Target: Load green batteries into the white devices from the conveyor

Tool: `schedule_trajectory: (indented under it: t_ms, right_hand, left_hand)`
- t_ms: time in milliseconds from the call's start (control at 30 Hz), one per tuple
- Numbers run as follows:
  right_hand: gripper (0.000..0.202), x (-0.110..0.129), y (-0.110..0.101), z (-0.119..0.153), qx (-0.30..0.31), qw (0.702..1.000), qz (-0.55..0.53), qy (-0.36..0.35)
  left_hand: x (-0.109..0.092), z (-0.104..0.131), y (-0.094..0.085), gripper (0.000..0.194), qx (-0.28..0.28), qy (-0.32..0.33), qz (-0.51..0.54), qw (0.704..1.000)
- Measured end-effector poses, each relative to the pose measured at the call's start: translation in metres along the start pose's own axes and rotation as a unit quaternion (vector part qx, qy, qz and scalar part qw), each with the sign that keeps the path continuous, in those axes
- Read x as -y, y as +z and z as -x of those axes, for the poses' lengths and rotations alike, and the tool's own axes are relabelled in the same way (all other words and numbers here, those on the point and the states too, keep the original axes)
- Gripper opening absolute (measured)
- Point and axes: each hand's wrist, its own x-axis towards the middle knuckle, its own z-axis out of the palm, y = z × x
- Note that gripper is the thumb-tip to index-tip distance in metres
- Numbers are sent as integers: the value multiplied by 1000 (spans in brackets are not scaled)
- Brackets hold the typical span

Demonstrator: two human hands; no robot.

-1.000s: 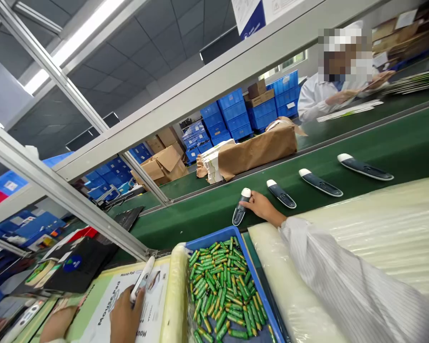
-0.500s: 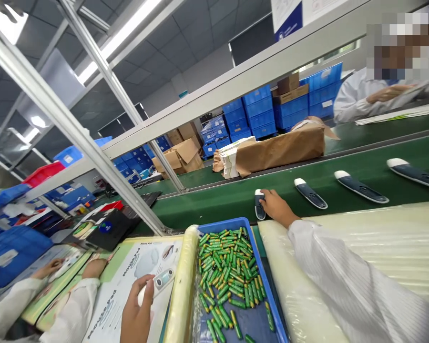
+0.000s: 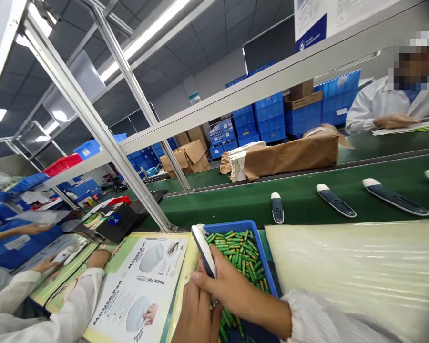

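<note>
White-and-dark handheld device held at a battery tray

Left, a co-worker's hand rests beside mouse-pad packs. Near centre, the left hand touches the right hand; its own grip is hidden. The right hand grasps the device, tilted, its dark side half covered; whether it is loaded cannot be seen. Beneath, a blue tray holds loose green batteries. Far right, four similar devices lie unhandled on a green belt.

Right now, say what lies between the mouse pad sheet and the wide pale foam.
Head view: yellow strip, blue tray of batteries; left hand, right hand and white gadget above.
</note>
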Motion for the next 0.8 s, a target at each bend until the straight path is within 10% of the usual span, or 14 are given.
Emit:
schedule_trajectory:
  t_ms: [133,300,500,800]
  right_hand:
    - [31,41,-53,-8,-43,958,281,-42]
    - [37,21,-77,-40,-319,845,363,-231]
    - [47,-39,-87,-61,-100,762,611,-190]
    - [47,-24,-189,-68,-294,939,167,-63]
  left_hand:
    - [11,-10,-22,73,110,89,55,988]
    - [53,-3,-22,49,168,-186,143,957]
    - [64,0,-4,88,175,-407,199,874]
    - [106,-98,57,77,64,-380,424,819]
